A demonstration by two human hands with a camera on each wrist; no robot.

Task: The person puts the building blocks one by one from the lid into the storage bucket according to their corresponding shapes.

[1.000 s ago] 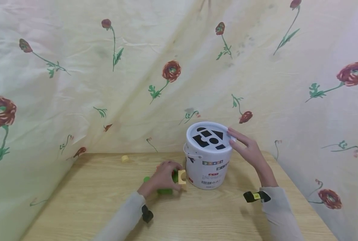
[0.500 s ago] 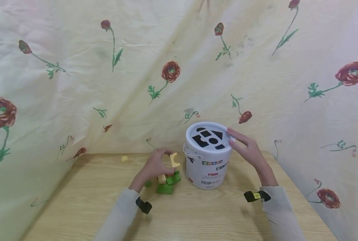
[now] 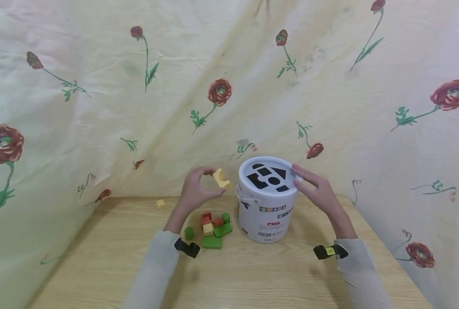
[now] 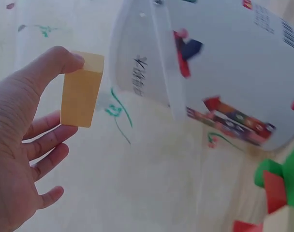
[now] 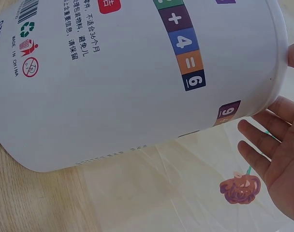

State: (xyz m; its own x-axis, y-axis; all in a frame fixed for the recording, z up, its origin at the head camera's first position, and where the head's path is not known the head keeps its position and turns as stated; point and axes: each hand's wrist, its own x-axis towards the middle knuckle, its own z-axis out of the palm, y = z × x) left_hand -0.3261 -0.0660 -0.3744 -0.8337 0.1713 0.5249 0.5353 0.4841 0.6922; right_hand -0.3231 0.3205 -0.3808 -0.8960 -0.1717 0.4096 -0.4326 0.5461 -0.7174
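Between thumb and fingertips, my left hand [image 3: 194,191] pinches a yellow block [image 3: 221,177] with a curved notch, raised off the table to the left of the bucket's lid. The left wrist view shows the yellow block [image 4: 81,92] from a flat side, thumb on one end and fingers at the other. My right hand [image 3: 322,197] rests spread fingertips and thumb on the rim of the upright white bucket [image 3: 268,219], at its right side. Dark shaped openings mark the lid [image 3: 249,165]. In the right wrist view my right hand [image 5: 282,150] touches the bucket's rim end.
Left of the bucket lie several blocks on the wooden table [image 3: 117,257]: a green block [image 3: 212,243], a green cylinder [image 3: 189,233], red pieces and a pale block [image 3: 208,229]. Farther left is a small yellow piece [image 3: 160,204]. A flowered cloth [image 3: 167,107] hangs behind.
My left hand has lifted the notched yellow block up from among the pieces beside the bucket, and the block has turned. My right hand has stayed on the rim.
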